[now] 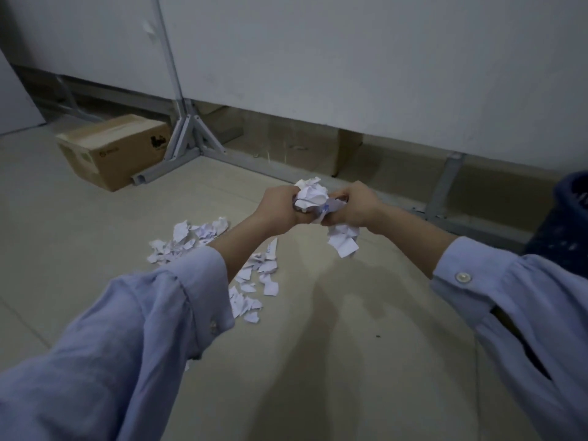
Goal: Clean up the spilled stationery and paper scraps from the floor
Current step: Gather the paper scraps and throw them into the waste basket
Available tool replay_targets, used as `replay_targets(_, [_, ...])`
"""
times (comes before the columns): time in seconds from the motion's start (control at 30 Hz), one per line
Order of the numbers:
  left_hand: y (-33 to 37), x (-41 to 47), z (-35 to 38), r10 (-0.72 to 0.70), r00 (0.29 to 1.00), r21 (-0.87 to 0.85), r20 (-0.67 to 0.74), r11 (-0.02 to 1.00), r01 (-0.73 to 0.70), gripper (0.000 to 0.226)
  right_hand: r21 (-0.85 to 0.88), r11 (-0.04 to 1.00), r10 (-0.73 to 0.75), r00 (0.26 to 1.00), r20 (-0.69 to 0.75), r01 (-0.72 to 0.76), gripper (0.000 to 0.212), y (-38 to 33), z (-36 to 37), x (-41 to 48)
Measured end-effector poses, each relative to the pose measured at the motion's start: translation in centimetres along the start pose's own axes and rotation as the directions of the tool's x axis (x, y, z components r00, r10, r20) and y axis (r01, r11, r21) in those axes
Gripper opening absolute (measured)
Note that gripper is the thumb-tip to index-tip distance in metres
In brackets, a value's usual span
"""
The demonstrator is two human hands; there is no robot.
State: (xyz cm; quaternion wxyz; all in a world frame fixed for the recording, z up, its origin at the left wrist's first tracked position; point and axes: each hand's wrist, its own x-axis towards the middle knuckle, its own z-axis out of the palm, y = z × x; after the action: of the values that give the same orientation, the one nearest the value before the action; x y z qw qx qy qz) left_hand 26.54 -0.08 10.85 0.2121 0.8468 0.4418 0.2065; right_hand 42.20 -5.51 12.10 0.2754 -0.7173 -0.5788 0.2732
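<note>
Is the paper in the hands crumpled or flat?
Crumpled: the paper is a creased wad gripped between the left hand and right hand.

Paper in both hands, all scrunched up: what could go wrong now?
1. Loose pieces hang below the right hand, only partly caught, so they could drop back onto the floor.
2. The bunch of paper bulges out between the left hand and the right hand, so carrying it may shed bits.
3. Many scraps lie on the floor close to the left sleeve, which could brush and scatter them.
</note>
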Motion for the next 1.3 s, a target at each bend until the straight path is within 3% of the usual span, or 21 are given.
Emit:
replay_targets(0.4, [8.6, -0.6, -2.6, 0.15, 0.989, -0.019, 0.021, 0.989, -0.149, 0.04, 0.063, 0.997, -0.047, 0.993, -0.112, 0.054, 0.038, -0.3, -7.6, -5.6])
replay_targets(0.47, [10.0, -1.2, -3.4, 0.168, 0.986, -0.02, 0.004, 0.986, -0.167, 0.038, 0.063, 0.995, -0.065, 0.99, -0.124, 0.073, 0.033, -0.6, -8.6, -6.8])
replay_targets(0.53, [11.4, -1.5, -4.2, 0.175, 0.985, -0.014, -0.013, 0.985, -0.175, 0.034, 0.087, 0.993, -0.068, 0.985, -0.156, 0.082, 0.014, -0.9, -9.7, -7.9])
replay_targets(0.6, [13.5, -2.3, -4.9, 0.195, 0.981, 0.012, -0.017, 0.981, -0.195, 0.031, 0.095, 0.99, -0.083, 0.977, -0.197, 0.103, 0.021, -1.0, -11.2, -9.7])
replay_targets(0.7, [16.9, -3.1, -5.0, 0.234, 0.972, 0.057, -0.006, 0.971, -0.234, 0.025, 0.083, 0.994, -0.056, 0.972, -0.227, 0.077, 0.012, -0.7, -13.5, -11.9])
replay_targets(1.1, [30.5, -3.9, 0.1, 0.352, 0.935, 0.007, 0.05, 0.936, -0.353, 0.031, 0.121, 0.984, 0.16, 0.942, -0.294, -0.129, 0.039, 4.9, -23.4, -20.9])
replay_targets(1.3, [36.2, -3.2, 5.2, 0.438, 0.894, 0.004, 0.093, 0.898, -0.44, 0.037, 0.165, 0.959, 0.276, 0.885, -0.376, -0.229, 0.048, 10.0, -26.9, -24.9])
